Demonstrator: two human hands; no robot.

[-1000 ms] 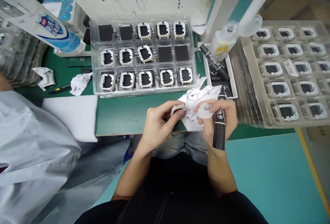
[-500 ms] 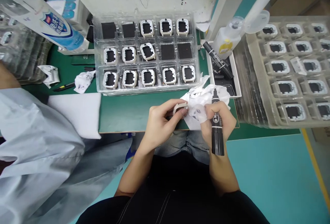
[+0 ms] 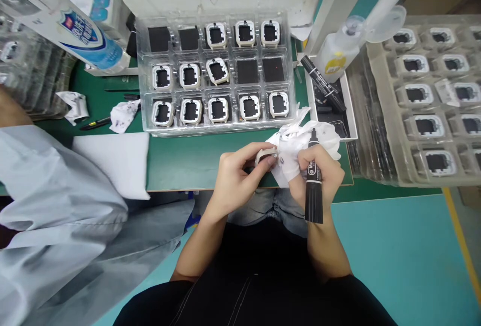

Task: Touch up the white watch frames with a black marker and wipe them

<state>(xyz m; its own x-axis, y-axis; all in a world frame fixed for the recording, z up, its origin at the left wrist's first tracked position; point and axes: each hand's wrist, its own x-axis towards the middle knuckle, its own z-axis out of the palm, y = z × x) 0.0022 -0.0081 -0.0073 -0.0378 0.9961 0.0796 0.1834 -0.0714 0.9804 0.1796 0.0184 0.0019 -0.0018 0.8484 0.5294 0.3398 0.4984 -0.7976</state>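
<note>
My left hand (image 3: 240, 173) pinches a small pale watch case (image 3: 266, 154), tilted on edge between thumb and fingers. Close beside it, my right hand (image 3: 323, 173) is closed around a black marker pen (image 3: 314, 181) whose uncapped tip points away from me. White cloth or tissue with dark smudges (image 3: 291, 153) covers the right thumb and touches the case. More of this wipe lies crumpled on the bench behind the hands. Beyond them, a clear plastic tray (image 3: 210, 129) holds several white watch cases, and some of its pockets show only dark pads.
At right stand stacked trays of cases (image 3: 406, 178) and a white box (image 3: 351, 125) with markers. A pump bottle (image 3: 338, 50) stands behind it. To the left are a large clear bottle (image 3: 86, 40), a white foam sheet (image 3: 112, 166) and another person's grey sleeve (image 3: 56, 206).
The view has shifted slightly. The wipe over my right thumb has changed shape against the watch case. Both hands keep their holds, and the marker has tilted a little.
</note>
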